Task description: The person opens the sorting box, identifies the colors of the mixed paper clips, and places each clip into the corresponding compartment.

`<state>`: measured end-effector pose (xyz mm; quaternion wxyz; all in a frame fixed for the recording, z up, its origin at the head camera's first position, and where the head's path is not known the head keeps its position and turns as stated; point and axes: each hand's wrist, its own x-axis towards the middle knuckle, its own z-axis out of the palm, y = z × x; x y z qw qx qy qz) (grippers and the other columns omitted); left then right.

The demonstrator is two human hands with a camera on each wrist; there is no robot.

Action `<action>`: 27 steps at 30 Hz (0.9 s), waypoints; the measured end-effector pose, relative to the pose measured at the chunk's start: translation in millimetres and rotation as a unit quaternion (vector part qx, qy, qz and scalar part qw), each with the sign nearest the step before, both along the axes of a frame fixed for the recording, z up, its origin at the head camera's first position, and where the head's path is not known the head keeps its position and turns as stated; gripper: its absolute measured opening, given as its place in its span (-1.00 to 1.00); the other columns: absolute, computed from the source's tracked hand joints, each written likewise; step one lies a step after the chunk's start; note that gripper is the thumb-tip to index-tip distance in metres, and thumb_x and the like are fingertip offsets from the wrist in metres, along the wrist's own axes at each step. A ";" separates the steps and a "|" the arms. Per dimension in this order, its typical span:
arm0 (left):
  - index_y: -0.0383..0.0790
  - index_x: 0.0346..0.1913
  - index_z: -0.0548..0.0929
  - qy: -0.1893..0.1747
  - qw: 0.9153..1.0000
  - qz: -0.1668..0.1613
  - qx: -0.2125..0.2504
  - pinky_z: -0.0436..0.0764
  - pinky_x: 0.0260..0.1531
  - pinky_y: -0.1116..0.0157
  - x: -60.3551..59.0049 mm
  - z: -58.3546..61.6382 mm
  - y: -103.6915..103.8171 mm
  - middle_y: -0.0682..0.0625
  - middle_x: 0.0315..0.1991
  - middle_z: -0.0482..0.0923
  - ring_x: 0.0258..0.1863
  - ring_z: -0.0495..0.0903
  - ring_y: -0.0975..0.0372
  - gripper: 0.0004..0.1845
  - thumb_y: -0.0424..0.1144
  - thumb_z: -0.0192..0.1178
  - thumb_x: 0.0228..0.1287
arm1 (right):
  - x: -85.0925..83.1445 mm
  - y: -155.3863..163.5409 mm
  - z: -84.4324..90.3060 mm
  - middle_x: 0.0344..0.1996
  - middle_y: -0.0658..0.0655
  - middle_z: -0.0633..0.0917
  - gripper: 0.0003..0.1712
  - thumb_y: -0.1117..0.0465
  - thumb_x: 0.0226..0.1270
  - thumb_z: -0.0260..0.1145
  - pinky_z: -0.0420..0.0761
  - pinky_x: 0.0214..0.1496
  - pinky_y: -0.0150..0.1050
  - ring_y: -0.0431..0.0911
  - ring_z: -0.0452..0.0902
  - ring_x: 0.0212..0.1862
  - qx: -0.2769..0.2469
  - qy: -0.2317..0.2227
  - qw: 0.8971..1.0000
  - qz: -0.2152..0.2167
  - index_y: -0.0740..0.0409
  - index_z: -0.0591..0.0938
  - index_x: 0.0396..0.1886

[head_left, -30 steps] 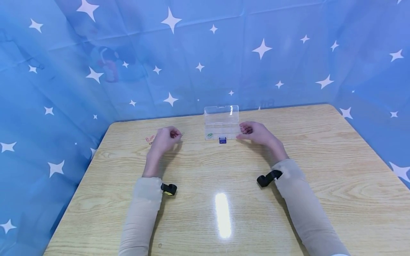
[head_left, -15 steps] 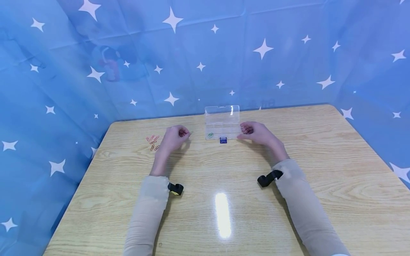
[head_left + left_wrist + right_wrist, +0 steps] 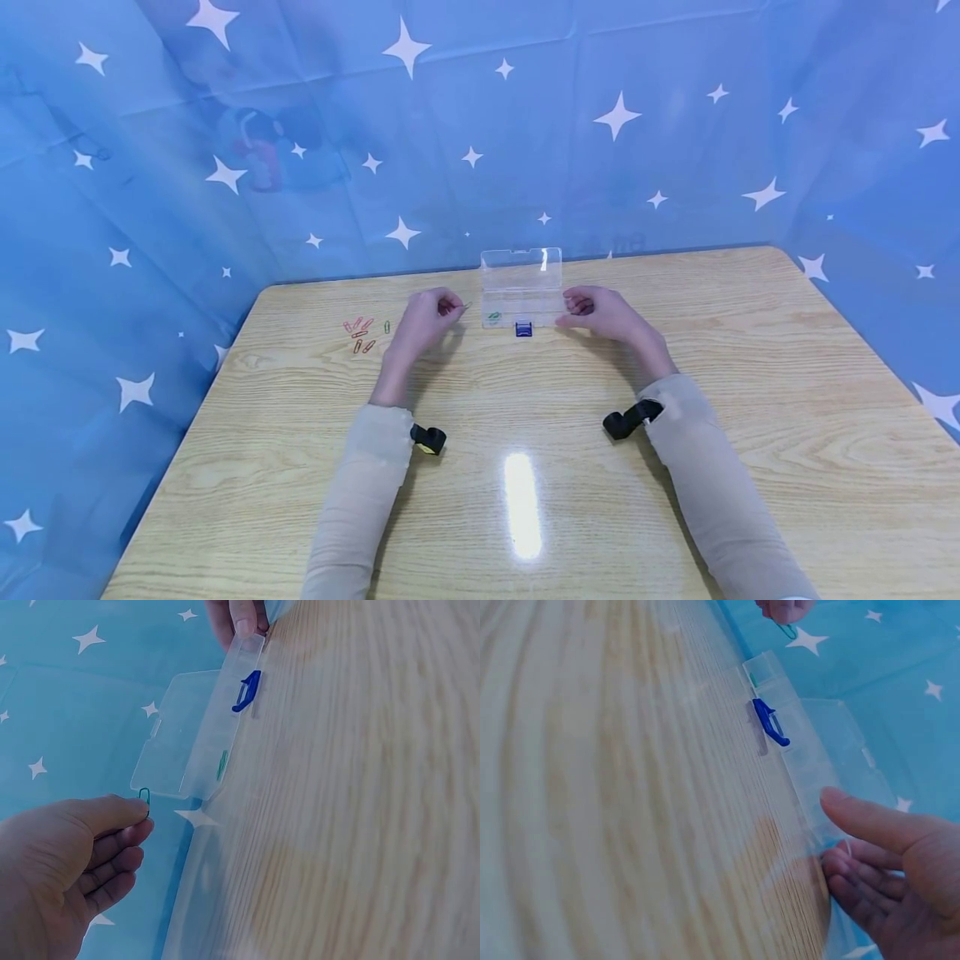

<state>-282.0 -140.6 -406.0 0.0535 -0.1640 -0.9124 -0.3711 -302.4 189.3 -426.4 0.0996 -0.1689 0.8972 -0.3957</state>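
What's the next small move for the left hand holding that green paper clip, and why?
Probably carry the green paper clip a little further right, over the open clear plastic compartment box, then release. The left hand pinches it just short of the box's left end, where a green clip already lies, while the right hand steadies the other end.

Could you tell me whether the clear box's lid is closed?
No, the clear box has its lid standing open behind the compartments, with the blue latch hanging free in front.

Right hand at the wooden table's edge, fingers loosely curled, thumb extended, touching the near end of the clear plastic compartment box. Box lid open; blue latch on its front wall. At the far end, fingertips pinch a green paper clip.
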 end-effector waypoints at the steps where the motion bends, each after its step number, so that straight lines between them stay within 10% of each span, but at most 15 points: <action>1: -0.36 -0.15 0.71 -0.002 1.000 0.000 0.001 0.64 -0.15 0.24 -0.6 -0.3 1.6 -0.14 -0.26 0.69 -0.25 0.63 0.10 -0.87 -0.34 0.25 0.40 | 0.1 0.2 0.0 0.12 0.31 0.58 -0.15 0.01 0.32 0.46 0.47 0.29 0.04 0.13 0.50 0.15 0.000 -0.001 1.000 0.000 0.38 0.36 0.44; 27: -0.38 -0.13 0.71 -0.010 1.000 -0.007 -0.003 0.64 -0.13 0.27 -9.9 -5.4 35.5 -0.16 -0.22 0.70 -0.21 0.65 0.10 -0.89 -0.41 0.25 0.38 | -2.2 0.5 -2.5 0.12 0.32 0.59 -0.19 0.05 0.35 0.44 0.47 0.29 0.04 0.14 0.50 0.16 -0.001 0.001 1.000 -0.001 0.38 0.37 0.43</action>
